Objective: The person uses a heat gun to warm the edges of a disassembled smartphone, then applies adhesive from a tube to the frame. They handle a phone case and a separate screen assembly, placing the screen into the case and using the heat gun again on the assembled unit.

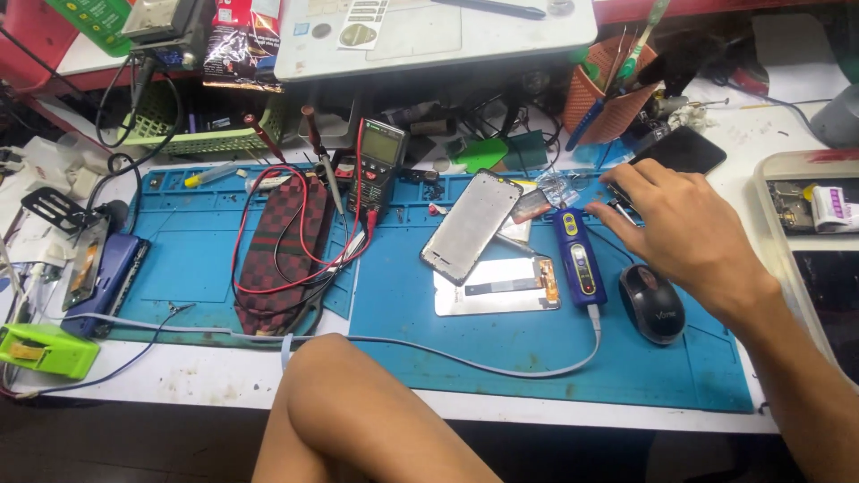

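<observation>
My right hand [680, 228] pinches a small dark part [624, 211], fingers narrow, far right on the blue mat [501, 340]. I judge it may slip among the loose pieces or knock the phone frame [472, 225].

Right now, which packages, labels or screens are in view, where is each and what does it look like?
Multimeter: mat's top centre, dark body, grey-green rectangular screen.
Foil package: top left, glossy dark red-black.
Blue handheld tool: left of right hand, small yellowish label panel.
White label strip: on the pale raised tray, dark marks.
</observation>
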